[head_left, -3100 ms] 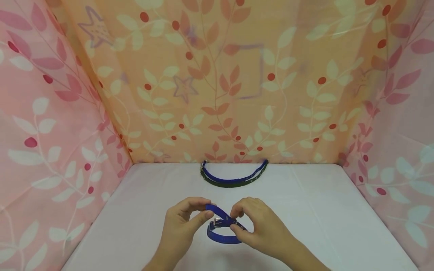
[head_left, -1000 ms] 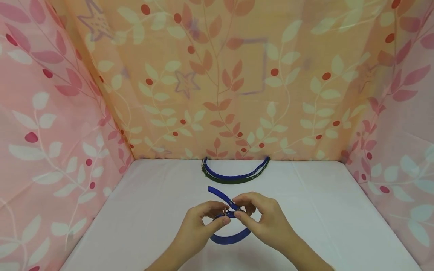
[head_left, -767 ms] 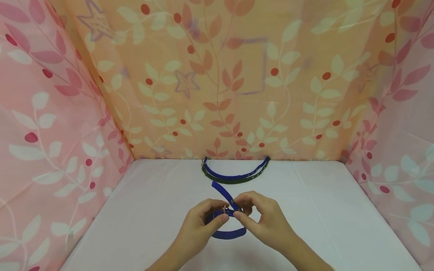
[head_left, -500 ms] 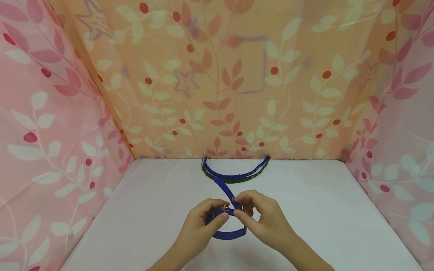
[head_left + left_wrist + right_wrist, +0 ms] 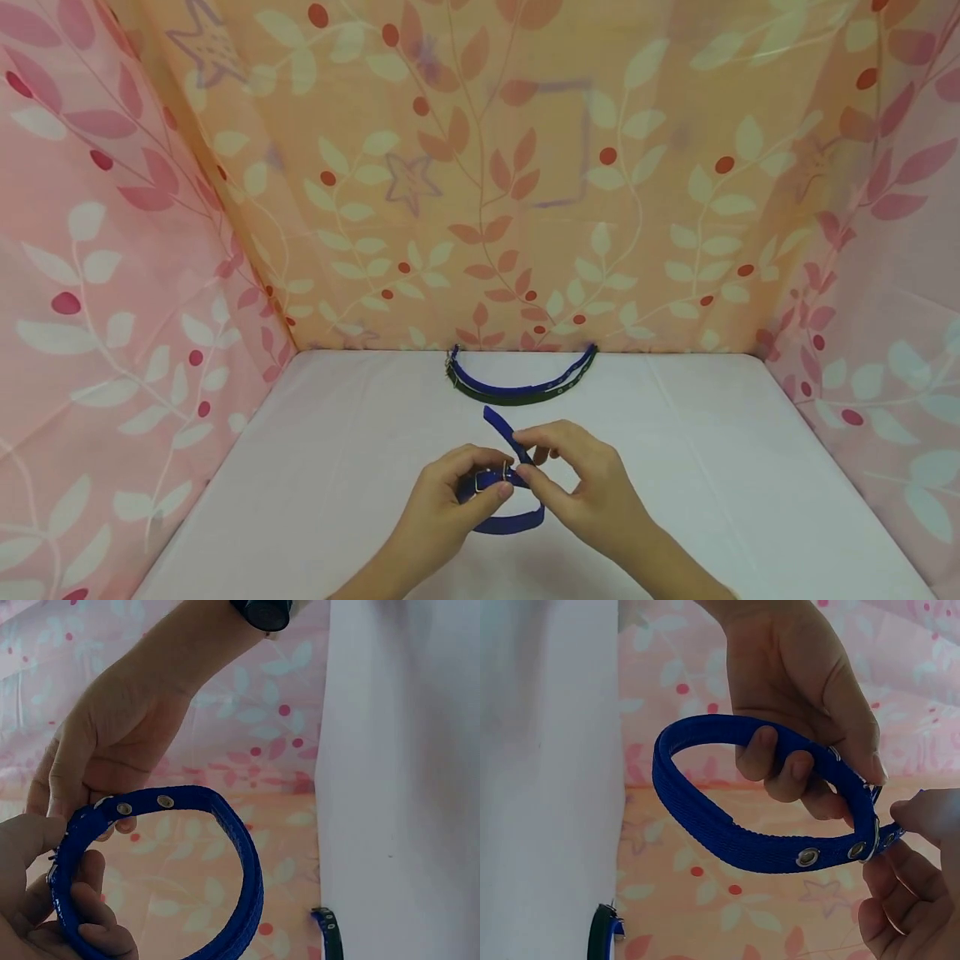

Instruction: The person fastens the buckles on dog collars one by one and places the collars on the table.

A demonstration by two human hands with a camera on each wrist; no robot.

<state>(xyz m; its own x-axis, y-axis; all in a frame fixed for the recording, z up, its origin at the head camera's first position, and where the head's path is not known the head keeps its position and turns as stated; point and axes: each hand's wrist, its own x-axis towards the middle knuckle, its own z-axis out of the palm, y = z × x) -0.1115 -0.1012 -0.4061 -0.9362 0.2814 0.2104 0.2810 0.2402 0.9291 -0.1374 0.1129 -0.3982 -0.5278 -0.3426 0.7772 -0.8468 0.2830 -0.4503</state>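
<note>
Tabletop (image 5: 660, 467), white, orange leaf-print backdrop (image 5: 517, 242), held blue strap (image 5: 510, 524)

Your head view has soft, even light and a faint shadow on the flat white tabletop (image 5: 675, 467); your wrist views are dimmer, though the right shows the blue woven strap loop (image 5: 697, 817) sharply.

Leafy backdrop (image 5: 660, 242) — green strap (image 5: 510, 402), white table (image 5: 337, 467)

The woven cloth strap (image 5: 694, 817) has shiny metal eyelets (image 5: 800, 858).
</note>
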